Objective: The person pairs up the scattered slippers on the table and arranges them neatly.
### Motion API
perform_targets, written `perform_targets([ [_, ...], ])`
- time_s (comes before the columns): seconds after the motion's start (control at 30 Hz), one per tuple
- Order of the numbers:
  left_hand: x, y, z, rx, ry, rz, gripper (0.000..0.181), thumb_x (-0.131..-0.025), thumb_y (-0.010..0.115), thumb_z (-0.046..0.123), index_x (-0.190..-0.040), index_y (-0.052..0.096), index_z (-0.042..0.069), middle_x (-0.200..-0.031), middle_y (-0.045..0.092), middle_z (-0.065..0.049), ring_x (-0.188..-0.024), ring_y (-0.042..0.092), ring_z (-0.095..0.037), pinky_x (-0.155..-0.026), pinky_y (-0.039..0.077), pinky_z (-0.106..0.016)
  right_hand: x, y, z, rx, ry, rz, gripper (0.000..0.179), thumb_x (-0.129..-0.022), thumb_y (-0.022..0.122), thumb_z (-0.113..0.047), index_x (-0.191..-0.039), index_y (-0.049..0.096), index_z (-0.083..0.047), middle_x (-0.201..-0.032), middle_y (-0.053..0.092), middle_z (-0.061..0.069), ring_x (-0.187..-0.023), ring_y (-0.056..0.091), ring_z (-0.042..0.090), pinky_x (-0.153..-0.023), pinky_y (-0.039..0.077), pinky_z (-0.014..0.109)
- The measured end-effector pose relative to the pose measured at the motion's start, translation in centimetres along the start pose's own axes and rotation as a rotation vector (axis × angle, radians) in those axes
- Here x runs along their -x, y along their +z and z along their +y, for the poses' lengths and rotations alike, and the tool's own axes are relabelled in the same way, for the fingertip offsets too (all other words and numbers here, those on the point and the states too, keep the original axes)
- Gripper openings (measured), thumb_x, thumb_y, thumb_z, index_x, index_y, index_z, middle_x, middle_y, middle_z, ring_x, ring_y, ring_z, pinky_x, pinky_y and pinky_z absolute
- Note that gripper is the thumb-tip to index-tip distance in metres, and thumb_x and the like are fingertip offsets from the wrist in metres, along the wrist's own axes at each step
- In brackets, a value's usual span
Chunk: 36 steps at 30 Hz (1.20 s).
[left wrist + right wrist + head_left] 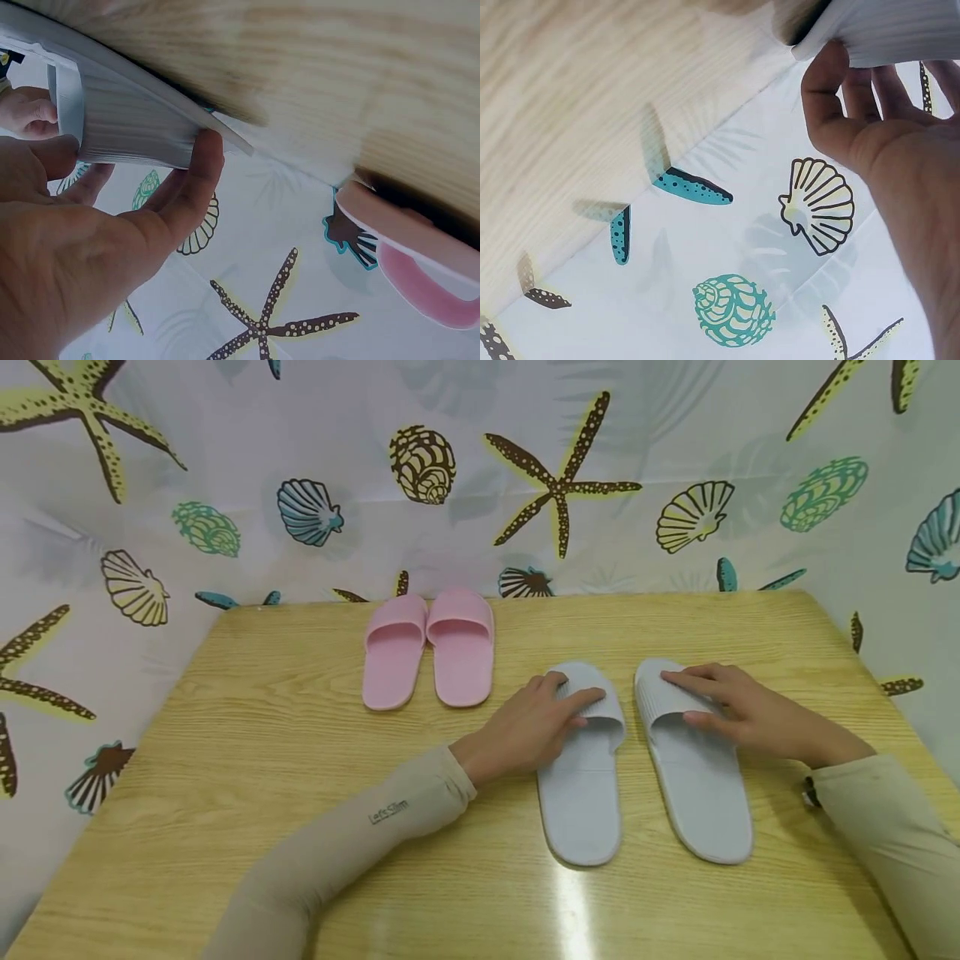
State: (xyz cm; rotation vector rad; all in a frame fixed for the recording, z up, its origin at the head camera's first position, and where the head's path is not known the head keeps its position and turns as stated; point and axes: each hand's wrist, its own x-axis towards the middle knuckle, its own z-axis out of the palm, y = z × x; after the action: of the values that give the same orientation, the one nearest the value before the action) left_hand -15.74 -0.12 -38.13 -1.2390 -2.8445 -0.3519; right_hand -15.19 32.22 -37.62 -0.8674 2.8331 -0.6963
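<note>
A pair of white slippers with ribbed straps lies on the wooden table, toes toward the back. My left hand (528, 727) grips the left white slipper (581, 818) by its strap from the left side. In the left wrist view, bent fingers (206, 157) rest along the strap and its toe edge, with the thumb at the strap's opening. The right white slipper (708, 810) has my right hand (750, 714) over its strap from the right, fingers spread across the ribs and thumb at the opening. Its curled fingers (825, 82) meet the slipper's side in the right wrist view.
A pair of pink slippers, the left one (390, 681) touching the right one (463, 672), lies at the back left of the white pair. Behind the table (225, 735) hangs a white cloth (480, 468) printed with shells and starfish, which also covers both sides.
</note>
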Motion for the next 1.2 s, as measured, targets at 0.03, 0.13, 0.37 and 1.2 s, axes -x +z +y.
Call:
perform_targets([
  [0.03,0.1,0.0,-0.1,0.007,0.004,0.0,0.042,-0.106,0.042,0.033,-0.148,0.045,0.029,-0.134,0.052,-0.017,-0.114,0.057,-0.029,-0.098,0.049,-0.039,0.0,0.0,0.0,-0.007,-0.002,-0.004,0.06,-0.096,0.067,-0.022,-0.151,0.044,-0.023,-0.142,0.049,0.016,-0.126,0.045,0.035,-0.093,0.038,0.053],
  [0.13,0.3,0.0,-0.2,0.027,0.012,-0.005,0.042,-0.106,0.043,0.033,-0.148,0.046,0.029,-0.135,0.052,-0.018,-0.116,0.057,-0.03,-0.1,0.048,-0.039,0.0,0.2,-0.4,-0.013,-0.021,-0.007,0.059,-0.096,0.066,-0.025,-0.151,0.044,-0.025,-0.141,0.05,0.013,-0.126,0.045,0.033,-0.093,0.039,0.051],
  [0.37,1.0,-0.1,-0.3,0.059,0.017,-0.008,0.043,-0.107,0.042,0.035,-0.149,0.044,0.03,-0.14,0.049,-0.019,-0.123,0.055,-0.032,-0.103,0.048,-0.041,-0.6,0.7,-2.1,0.026,-0.053,0.026,0.056,-0.094,0.069,-0.028,-0.147,0.05,-0.029,-0.137,0.054,0.009,-0.125,0.049,0.03,-0.095,0.042,0.051],
  [1.2,2.9,-1.0,-2.6,0.092,-0.014,0.004,0.042,-0.107,0.043,0.035,-0.148,0.044,0.031,-0.143,0.045,-0.017,-0.127,0.052,-0.03,-0.106,0.046,-0.043,-2.3,2.4,-5.1,0.068,-0.051,0.117,0.053,-0.093,0.071,-0.03,-0.143,0.054,-0.032,-0.136,0.056,0.007,-0.126,0.051,0.031,-0.1,0.042,0.055],
])
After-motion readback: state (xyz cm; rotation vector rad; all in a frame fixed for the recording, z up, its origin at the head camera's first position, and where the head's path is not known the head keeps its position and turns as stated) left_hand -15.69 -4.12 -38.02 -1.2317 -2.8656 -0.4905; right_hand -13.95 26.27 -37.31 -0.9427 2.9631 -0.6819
